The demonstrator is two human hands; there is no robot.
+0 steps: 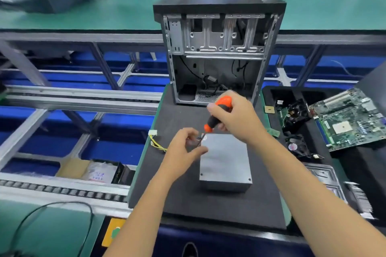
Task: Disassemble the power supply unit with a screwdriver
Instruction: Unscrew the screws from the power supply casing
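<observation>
Mat: black foam mat (181,194), near centre of bench.
PSU: grey power supply unit (224,160) flat on the mat; two screws visible at its near corners.
Left hand: left hand (184,148) at the unit's far-left corner, fingers curled, thumb and fingertips seemingly steadying the shaft; contact blurred.
Screwdriver: orange-black screwdriver (218,116), long axis tilted, tip down-left onto that far-left corner, handle up-right.
Right hand: right hand (235,116) wrapped round the handle, above and right of the tip, wrist angled in from the right.
Judgement: corner screw probably being worked.
Far: open computer case (217,48) upright behind.
</observation>
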